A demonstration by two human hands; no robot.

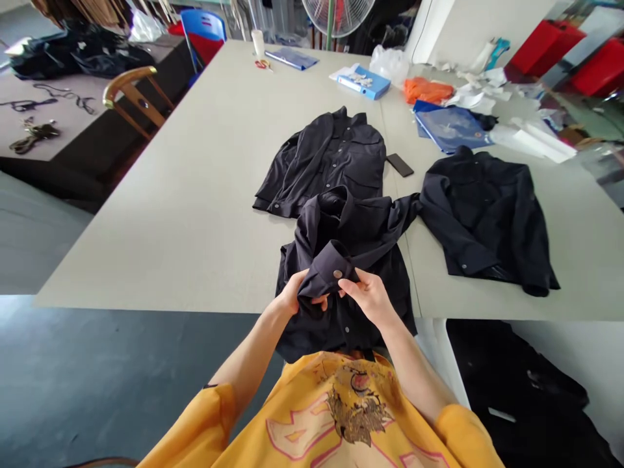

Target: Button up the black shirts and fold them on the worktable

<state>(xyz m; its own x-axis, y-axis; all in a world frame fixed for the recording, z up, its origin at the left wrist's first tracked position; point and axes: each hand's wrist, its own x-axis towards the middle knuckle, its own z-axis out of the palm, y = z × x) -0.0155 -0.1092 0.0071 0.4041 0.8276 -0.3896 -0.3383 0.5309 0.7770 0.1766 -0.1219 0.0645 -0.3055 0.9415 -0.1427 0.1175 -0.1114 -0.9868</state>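
Note:
A dark jacket (375, 224) lies at the table's front edge, its lower part hanging over toward me. One of its sleeve cuffs (324, 270), with a round metal button, is raised between my hands. My left hand (295, 292) grips the cuff from the left, fingers partly hidden beneath the cloth. On the right side, my right hand (368, 294) pinches the cuff edge, its thumb beside the button. Behind it a second dark jacket (336, 153) is laid out flat, and a third dark jacket (482, 214) rests to the right.
The pale table (195, 195) also bears a black flat object (400, 164), blue folder (363, 81), blue packet (451, 127), orange bag (428, 90) and scissors (263, 64). A wooden chair (136, 97) stands left. Dark garments (531, 396) lie below the table at right.

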